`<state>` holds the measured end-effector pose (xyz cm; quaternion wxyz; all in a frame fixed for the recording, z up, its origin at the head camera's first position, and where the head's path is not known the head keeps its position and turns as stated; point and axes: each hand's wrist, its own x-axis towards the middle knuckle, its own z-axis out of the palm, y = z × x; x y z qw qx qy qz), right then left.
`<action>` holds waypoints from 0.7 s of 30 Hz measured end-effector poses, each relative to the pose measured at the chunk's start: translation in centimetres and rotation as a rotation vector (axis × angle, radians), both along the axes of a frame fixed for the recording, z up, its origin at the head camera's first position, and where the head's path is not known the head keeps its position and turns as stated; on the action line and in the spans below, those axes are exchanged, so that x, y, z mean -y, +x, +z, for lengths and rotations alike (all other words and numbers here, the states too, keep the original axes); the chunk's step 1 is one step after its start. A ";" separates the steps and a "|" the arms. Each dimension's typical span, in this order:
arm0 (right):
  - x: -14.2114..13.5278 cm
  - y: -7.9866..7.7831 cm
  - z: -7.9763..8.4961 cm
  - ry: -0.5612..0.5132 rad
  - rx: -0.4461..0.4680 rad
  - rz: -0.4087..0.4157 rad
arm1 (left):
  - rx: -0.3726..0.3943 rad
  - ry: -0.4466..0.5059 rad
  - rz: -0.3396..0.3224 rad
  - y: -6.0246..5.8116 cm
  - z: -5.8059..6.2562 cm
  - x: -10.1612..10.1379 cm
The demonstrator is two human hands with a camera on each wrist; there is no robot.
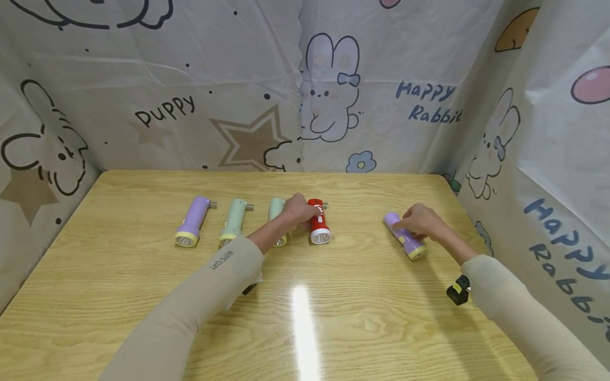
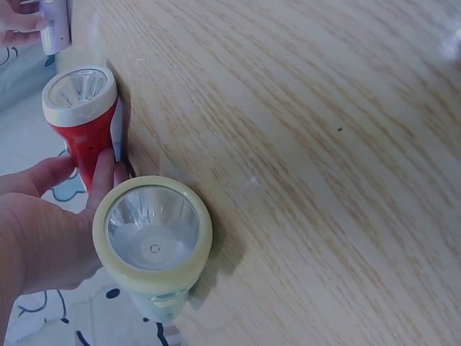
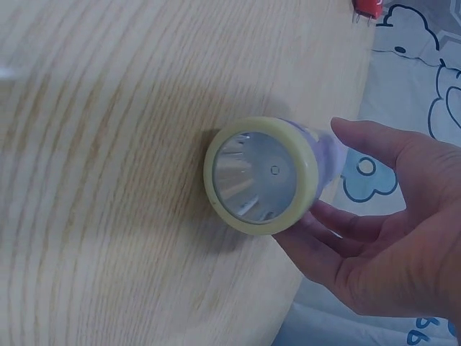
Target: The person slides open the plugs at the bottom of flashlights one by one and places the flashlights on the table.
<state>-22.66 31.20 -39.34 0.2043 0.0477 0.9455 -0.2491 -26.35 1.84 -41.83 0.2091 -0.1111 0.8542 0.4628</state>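
Observation:
My left hand (image 1: 297, 210) holds a red flashlight (image 1: 320, 225) with a white head, thumb on one side and fingers on the other. Its plug prongs point right and its lens faces me. Over on the right, my right hand (image 1: 421, 219) has thumb and fingers about a purple flashlight (image 1: 411, 247), which lies slanted on the table. In the right wrist view this flashlight's cream rim (image 3: 308, 169) and clear lens face the camera. Close beside the left hand lies a mint green flashlight (image 2: 153, 281), partly covered by that hand in the head view.
Further left on the wooden table (image 1: 362, 317) lie another mint green flashlight (image 1: 234, 218) and another purple flashlight (image 1: 194, 217), prongs pointing right. A cartoon-printed cloth (image 1: 190, 143) stands behind the table and at both sides. A black wrist device (image 1: 458, 292) shows below the right sleeve.

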 end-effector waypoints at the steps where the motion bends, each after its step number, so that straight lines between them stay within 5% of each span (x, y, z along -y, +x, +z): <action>1: 0.0 0.0 -0.1 0.003 -0.006 0.003 | 0.002 0.001 0.001 0.0 0.0 0.0; 21: 0.0 0.1 -0.9 0.087 -0.054 0.044 | 0.013 0.079 0.017 0.1 -0.1 0.2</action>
